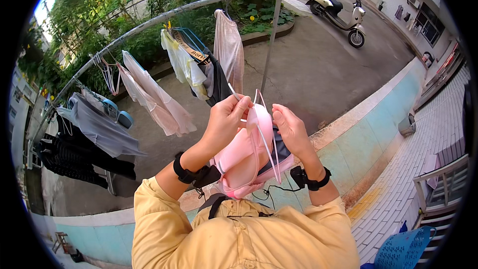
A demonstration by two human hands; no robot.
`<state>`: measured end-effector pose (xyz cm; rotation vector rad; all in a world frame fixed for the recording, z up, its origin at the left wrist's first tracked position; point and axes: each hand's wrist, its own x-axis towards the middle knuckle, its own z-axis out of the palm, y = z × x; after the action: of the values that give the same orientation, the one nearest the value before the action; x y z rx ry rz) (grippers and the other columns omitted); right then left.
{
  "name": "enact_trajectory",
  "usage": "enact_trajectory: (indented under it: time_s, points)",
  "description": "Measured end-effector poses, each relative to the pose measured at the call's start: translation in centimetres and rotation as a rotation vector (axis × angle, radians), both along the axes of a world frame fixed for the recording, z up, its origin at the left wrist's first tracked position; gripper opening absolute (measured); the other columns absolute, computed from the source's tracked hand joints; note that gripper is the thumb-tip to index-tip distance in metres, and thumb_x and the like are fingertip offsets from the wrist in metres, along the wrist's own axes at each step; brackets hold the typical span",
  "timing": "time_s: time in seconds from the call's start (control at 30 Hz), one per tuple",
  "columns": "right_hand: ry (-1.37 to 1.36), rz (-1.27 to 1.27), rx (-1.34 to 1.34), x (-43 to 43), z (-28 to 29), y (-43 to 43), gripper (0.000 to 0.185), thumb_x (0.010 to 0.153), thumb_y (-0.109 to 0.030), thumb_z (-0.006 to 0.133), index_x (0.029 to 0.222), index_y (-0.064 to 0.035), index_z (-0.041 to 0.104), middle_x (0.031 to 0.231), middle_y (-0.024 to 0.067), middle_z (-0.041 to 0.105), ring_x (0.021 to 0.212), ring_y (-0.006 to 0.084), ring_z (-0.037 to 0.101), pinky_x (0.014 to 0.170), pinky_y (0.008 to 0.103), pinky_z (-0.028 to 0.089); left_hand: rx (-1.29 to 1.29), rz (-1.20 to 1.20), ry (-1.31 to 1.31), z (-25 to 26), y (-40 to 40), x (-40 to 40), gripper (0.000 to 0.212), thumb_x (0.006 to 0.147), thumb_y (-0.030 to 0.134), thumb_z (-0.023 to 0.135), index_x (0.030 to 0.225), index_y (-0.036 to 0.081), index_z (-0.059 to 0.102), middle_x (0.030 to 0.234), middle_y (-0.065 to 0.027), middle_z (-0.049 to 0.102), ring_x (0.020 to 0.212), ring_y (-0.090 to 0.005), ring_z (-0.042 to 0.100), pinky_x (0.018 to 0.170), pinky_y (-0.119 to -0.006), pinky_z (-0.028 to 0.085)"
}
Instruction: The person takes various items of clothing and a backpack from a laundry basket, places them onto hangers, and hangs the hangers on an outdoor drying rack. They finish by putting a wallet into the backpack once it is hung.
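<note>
A pink padded bra hangs in front of my chest, with its cups folded together. My left hand pinches its upper end between thumb and fingers. A thin pale strip, either a strap or part of a hanger, sticks up past that thumb. Loose pale straps loop above the cups and dangle down their right side. Just right of the bra is my right hand, fingers slightly curled and thumb apart, with nothing visible in it. Dark grey cloth shows behind the bra; what it belongs to is unclear.
A grey metal drying rail carries pale pink garments, boxer shorts, dark clothes and blue slippers. A low turquoise wall runs ahead of me. A blue plastic basket stands at lower right, and a scooter is parked beyond.
</note>
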<state>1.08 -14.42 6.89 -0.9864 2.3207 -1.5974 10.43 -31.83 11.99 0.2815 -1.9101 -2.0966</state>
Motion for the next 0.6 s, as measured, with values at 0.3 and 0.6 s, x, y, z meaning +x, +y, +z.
enact_trajectory:
  time_s: [0.3,0.6]
  points:
    - [0.537,-0.224,0.327,2.9,-0.2,2.6,0.023,0.089,-0.011,0.053,0.106,0.0045,0.054,0.114,0.0237,0.055,0.095,0.0393,0.059,0.078,0.0413,0.05,-0.021,0.023,0.092,-1.3,3.9,-6.8,0.026,0.094,0.019,0.054,0.09,-0.006,0.061,0.071,-0.0065,0.06,0.066,-0.0092,0.057,0.058,-0.026,0.053]
    - [0.247,-0.325,-0.091,-8.7,-1.2,1.0,0.026,0.092,-0.014,0.051,0.107,0.0072,0.057,0.102,0.021,0.062,0.087,0.0313,0.063,0.072,0.0356,0.051,-0.393,0.078,0.349,-0.5,1.3,-14.8,0.034,0.086,0.013,0.059,0.116,0.0,0.054,0.106,-0.0184,0.06,0.099,-0.0261,0.06,0.083,-0.035,0.049]
